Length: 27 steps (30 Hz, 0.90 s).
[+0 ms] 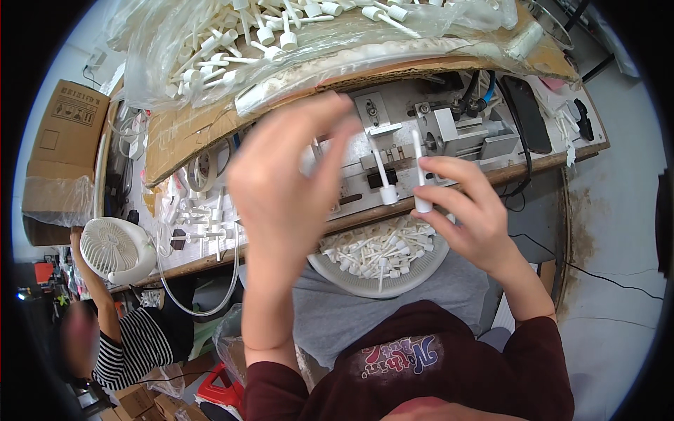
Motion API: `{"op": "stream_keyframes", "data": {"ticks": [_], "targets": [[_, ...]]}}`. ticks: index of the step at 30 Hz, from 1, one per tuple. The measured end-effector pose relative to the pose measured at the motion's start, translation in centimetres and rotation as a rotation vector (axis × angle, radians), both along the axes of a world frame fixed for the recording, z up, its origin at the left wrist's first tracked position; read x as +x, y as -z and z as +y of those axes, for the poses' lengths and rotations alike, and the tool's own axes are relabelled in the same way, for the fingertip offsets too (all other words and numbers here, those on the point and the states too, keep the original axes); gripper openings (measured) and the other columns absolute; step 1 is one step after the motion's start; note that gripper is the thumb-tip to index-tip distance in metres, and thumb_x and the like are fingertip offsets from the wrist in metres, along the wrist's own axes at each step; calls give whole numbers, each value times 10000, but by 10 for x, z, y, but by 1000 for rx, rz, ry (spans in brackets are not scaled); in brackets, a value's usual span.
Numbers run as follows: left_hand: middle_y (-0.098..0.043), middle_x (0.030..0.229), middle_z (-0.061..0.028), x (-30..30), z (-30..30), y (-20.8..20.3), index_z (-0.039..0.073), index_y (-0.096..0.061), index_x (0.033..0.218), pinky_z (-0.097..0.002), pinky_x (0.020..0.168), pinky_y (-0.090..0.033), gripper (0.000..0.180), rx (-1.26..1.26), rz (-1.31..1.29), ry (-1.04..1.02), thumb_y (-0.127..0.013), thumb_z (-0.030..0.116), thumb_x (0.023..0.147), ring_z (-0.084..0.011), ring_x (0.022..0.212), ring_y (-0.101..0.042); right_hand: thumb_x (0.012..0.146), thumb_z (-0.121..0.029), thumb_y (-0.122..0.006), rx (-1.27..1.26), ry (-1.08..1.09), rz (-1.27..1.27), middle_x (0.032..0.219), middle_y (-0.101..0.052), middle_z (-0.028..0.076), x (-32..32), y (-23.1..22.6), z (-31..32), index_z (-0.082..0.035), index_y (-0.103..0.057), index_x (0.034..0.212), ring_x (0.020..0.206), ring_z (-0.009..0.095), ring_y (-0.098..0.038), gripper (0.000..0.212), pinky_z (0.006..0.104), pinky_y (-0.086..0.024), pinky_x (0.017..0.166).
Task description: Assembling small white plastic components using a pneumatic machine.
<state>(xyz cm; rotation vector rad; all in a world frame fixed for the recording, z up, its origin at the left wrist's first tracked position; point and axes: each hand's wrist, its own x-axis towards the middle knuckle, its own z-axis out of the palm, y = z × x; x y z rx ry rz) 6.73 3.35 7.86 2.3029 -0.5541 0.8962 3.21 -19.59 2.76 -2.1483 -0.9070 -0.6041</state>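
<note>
My right hand (467, 207) is closed on a white plastic cap with a thin stem (423, 204), gripping it by the wide cap end, stem pointing up. Beside it, a second white stemmed cap (388, 194) leans at the front of a metal fixture (379, 130), its stem toward the fixture. My left hand (288, 182) is raised over the bench, left of the fixture. Motion smears its fingers, so whether it holds anything cannot be made out. Below the bench edge, a round white basket (337, 278) full of similar stemmed caps rests at my lap.
A plastic-lined cardboard tray (203, 123) heaped with white stemmed caps spans the far side. Right of the fixture are a metal cylinder clamp (449, 130), hoses and a black phone (526, 116). A white fan (116, 249) stands left, near another person in a striped shirt (144, 344).
</note>
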Motion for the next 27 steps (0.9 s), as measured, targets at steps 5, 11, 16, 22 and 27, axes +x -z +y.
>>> {"op": "stream_keyframes", "data": {"ticks": [5,11,16,22,27], "targets": [[-738,978,-92,71,27,-25,108,-763,1018,-378,807,-532,207,217,-169,-249,-768,174,823,-268,892,-680,713,-51,-725,-169,14,-80,1193,-687,159,2,13,14,-8,-690,933,813,201,-679,227,309,-509,660],[-724,950,-84,111,32,-18,118,-776,1059,-378,810,-523,299,284,65,-321,-786,272,802,-251,891,-669,720,-79,-785,-297,24,-109,1188,-719,119,9,20,27,-36,-723,952,673,146,-666,244,275,-435,577],[-717,900,-102,106,22,-24,72,-783,983,-379,795,-540,264,173,137,-282,-804,232,775,-265,850,-693,721,-89,-787,-356,43,-107,1157,-732,99,11,14,29,-49,-721,924,589,153,-607,217,276,-434,570],[-676,945,-54,54,9,-41,30,-758,1067,-259,724,-583,270,-84,131,-51,-809,152,831,-127,878,-697,741,-128,-804,-326,-6,-79,1062,-746,89,16,7,31,-58,-713,906,644,158,-644,201,264,-453,569],[-623,1126,-95,-12,-2,-22,1,-735,1057,-254,741,-647,289,-240,252,101,-795,-40,777,-157,931,-695,820,-220,-762,63,33,-48,835,-685,76,62,-25,27,-68,-693,895,665,241,-667,183,333,-517,589]]}}
